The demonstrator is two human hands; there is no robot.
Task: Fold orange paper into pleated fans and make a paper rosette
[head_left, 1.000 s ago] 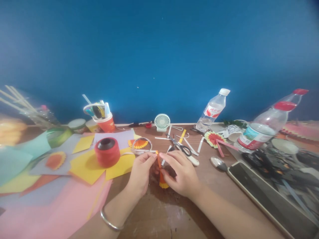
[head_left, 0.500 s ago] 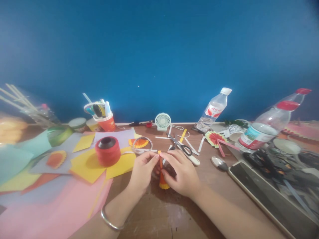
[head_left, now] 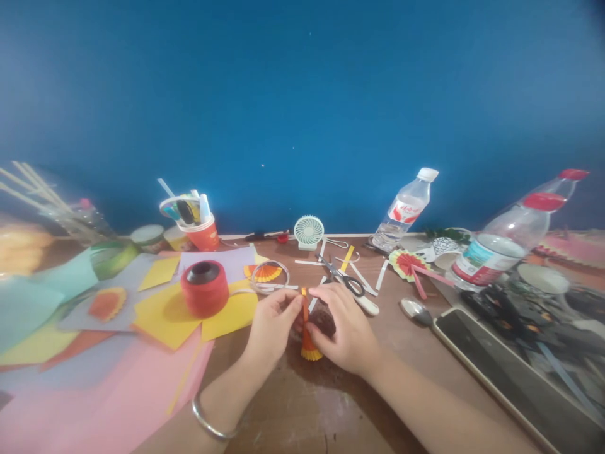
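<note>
The left hand (head_left: pixel 269 328) pinches the upper end of a narrow, pleated orange paper piece (head_left: pixel 309 353) between thumb and forefinger. That piece stands nearly upright between the two hands, over the front middle of the desk (head_left: pixel 283 419), its yellow scalloped edge fanning out at the bottom. The right hand (head_left: pixel 348 331) is curved around the other side, its thumb against the pleats and its forefinger bent near the top, with a gap between those two; whether its other fingers press on the paper from behind cannot be told. A silver bracelet (head_left: pixel 208 421) circles the left wrist. Just beyond the hands lie black-handled scissors (head_left: pixel 354 285), several white strips (head_left: pixel 382 274) and a yellow strip (head_left: pixel 347 258), with a small pale fan (head_left: pixel 309 232) standing behind them. To the left, a red spool (head_left: pixel 204 299) stands on yellow sheets (head_left: pixel 165 325), near a pink sheet (head_left: pixel 127 391), and farther back is an orange cup (head_left: pixel 202 238) filled with pens. To the right are a red and cream rosette (head_left: pixel 407 263), a spoon (head_left: pixel 414 309) and a phone (head_left: pixel 505 372), with a white-capped bottle (head_left: pixel 401 211) and a larger red-capped bottle (head_left: pixel 510 230) behind.
</note>
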